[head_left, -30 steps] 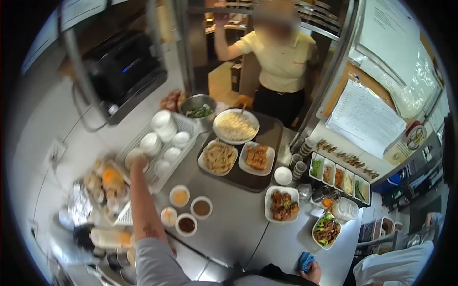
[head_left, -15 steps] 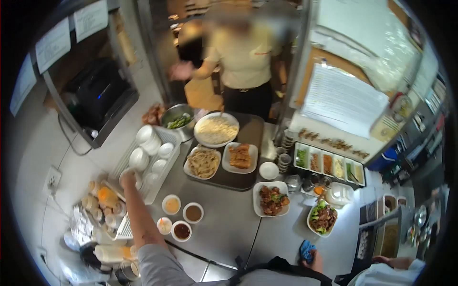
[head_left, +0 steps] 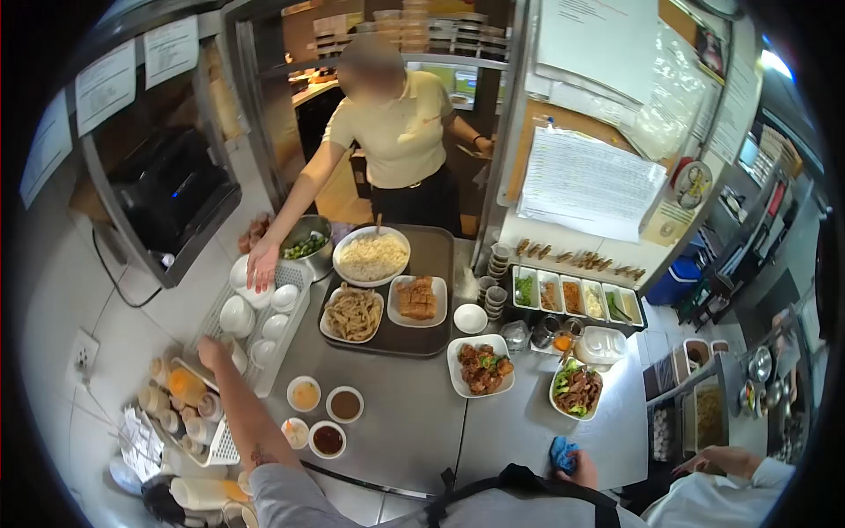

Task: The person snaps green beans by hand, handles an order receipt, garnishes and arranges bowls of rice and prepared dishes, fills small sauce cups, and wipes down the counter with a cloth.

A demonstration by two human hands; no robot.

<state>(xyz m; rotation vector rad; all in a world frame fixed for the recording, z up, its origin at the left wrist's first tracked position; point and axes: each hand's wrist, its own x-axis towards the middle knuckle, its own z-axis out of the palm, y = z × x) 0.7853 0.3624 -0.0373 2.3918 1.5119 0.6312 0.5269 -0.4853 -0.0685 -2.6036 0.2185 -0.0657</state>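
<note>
My left hand (head_left: 213,354) is at the near left end of the white basket (head_left: 286,330), its fingers wrapped at the edge of a white bowl (head_left: 236,354); other white bowls (head_left: 237,315) stand farther along. Near the front edge of the steel counter (head_left: 405,422), my right hand (head_left: 581,471) holds a crumpled blue cloth (head_left: 563,454). Four small sauce cups, one with dark red sauce (head_left: 327,439), stand right of the basket. A square dish of glazed meat (head_left: 481,370) and a bowl of meat with greens (head_left: 576,389) are on the counter.
A co-worker (head_left: 396,141) across the counter reaches a hand (head_left: 262,266) over the basket's far bowls. A brown tray (head_left: 436,341) holds three dishes. Topping containers (head_left: 572,297) line the right side. Another person's hands (head_left: 717,461) show at lower right. Bottles (head_left: 180,387) stand left.
The co-worker's arm has come down and forward to the bowls in the basket. The camera view has shifted. My left hand stays by the near bowl, and my right still has the cloth.
</note>
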